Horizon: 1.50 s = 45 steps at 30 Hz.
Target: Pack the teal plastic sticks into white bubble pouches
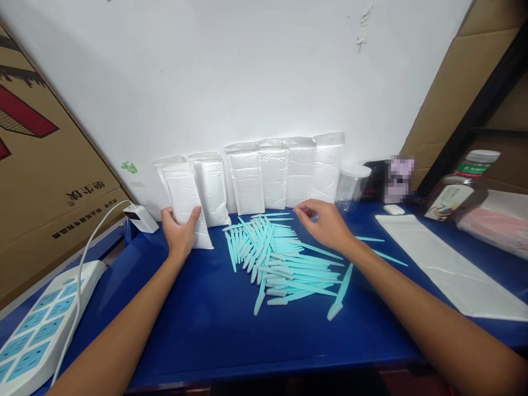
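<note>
Power strip [53, 313]: lies nearest, at the lower left, a white cable [77, 300] crossing it
Left hand [179, 234]: grips the padded envelope [186, 198] low down, thumb across its front
Padded envelope: upright and slightly tilted at the left of the desk [198, 330]; probably light, soft and a bit slick, best held by the sides
Right hand [324, 223]: fingertips drawn together by the far edge of the pile; cannot tell whether they hold anything
Teal sticks [284, 258]: heaped mid-desk; likely light, stiff, smooth plastic, easiest pinched at the middle
Standing envelopes [247, 184]: lean on the wall [231, 71]; contents hidden
Jar [353, 190]: clear, white-lidded, contents unclear
Bottle [462, 184]: dark inside, capped
</note>
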### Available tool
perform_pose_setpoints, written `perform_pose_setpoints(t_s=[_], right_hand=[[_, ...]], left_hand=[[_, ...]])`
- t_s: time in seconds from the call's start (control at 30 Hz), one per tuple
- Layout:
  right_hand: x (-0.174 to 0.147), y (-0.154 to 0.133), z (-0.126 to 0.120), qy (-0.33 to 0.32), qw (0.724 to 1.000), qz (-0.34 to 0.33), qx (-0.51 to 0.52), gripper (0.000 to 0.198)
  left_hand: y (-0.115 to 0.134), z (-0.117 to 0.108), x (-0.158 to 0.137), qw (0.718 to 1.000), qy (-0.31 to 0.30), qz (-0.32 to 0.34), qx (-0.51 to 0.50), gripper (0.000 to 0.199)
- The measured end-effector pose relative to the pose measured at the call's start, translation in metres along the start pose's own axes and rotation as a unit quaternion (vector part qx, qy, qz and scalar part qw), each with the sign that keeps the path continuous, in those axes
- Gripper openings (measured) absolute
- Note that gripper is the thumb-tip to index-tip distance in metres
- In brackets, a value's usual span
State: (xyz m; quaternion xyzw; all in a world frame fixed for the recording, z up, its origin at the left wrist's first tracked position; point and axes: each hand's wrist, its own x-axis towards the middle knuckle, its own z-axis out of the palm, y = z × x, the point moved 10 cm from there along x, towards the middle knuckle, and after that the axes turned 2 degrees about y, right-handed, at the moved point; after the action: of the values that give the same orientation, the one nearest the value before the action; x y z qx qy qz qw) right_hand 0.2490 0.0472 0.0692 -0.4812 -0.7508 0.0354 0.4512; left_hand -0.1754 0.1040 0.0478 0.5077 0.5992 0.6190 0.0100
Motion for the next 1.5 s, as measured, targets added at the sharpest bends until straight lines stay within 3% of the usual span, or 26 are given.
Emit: perform_pose_setpoints(t_s=[0.13,0.27,0.43,0.53,0.63,0.73,0.93,1.03,1.23,1.4,1.5], right_hand=[[0.000,0.001,0.000,0.010,1.000,-0.005,0.001,0.024],[0.000,0.002,0.002,0.014,1.000,-0.007,0.004,0.022],[-0.001,0.002,0.004,0.010,1.000,-0.004,0.002,0.021],[-0.001,0.001,0.005,0.009,1.000,-0.007,0.005,0.021],[-0.001,0.002,0.006,0.006,1.000,-0.008,0.004,0.021],[-0.001,0.005,0.007,-0.001,1.000,-0.006,-0.002,0.022],[-0.001,0.009,0.009,-0.021,1.000,0.001,-0.008,0.022],[-0.001,0.007,0.010,-0.030,0.999,-0.002,-0.014,0.021],[-0.001,0.009,0.011,-0.041,0.999,0.006,-0.017,0.022],[-0.001,0.015,0.012,-0.055,0.998,0.017,-0.026,0.022],[0.000,0.018,0.012,-0.058,0.998,0.023,-0.028,0.021]], left_hand=[[-0.021,0.012,0.002,0.999,-0.033,-0.040,0.011,0.065],[-0.021,0.006,0.004,1.000,0.010,-0.019,0.007,0.061],[-0.021,-0.020,0.021,0.995,0.089,0.025,0.030,0.038],[-0.029,-0.027,0.037,0.995,0.090,0.041,0.024,0.029],[-0.045,-0.018,0.050,0.998,0.051,0.026,0.017,0.034],[-0.060,0.004,0.055,0.999,-0.048,-0.007,-0.005,0.037],[-0.082,0.023,0.048,0.961,-0.224,-0.114,-0.115,0.060],[-0.087,0.024,0.044,0.950,-0.261,-0.135,-0.106,0.062],[-0.073,0.019,0.046,0.978,-0.177,-0.084,-0.077,0.058],[-0.063,0.006,0.053,0.992,-0.110,0.003,0.062,0.067],[-0.074,-0.002,0.056,0.987,-0.074,-0.017,0.143,0.084]])
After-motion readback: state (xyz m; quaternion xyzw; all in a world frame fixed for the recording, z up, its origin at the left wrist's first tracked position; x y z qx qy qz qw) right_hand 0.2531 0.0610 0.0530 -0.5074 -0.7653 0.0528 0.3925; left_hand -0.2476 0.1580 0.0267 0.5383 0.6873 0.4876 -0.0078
